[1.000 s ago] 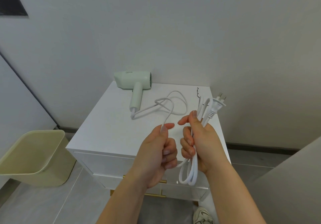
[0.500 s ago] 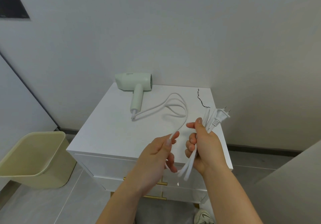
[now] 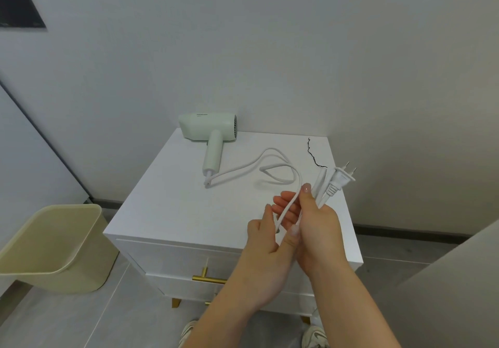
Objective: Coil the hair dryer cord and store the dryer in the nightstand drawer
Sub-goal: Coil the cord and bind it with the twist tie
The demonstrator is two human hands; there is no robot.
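Pale green plastic hair dryer (image 3: 208, 131) lies at the rear of the white nightstand worktop (image 3: 167, 199); its white rubber cord (image 3: 243, 170) trails slack across the near-straight fingers of the left hand (image 3: 266, 245); right hand (image 3: 316, 228) grips the gathered loops below the white two-pin plug (image 3: 341, 178); advised: feed equal, untwisted loops into a firm grip.

L hand (image 3: 266, 245) straight-fingered, R hand (image 3: 318, 228) clenched (on cord (image 3: 287, 209)).
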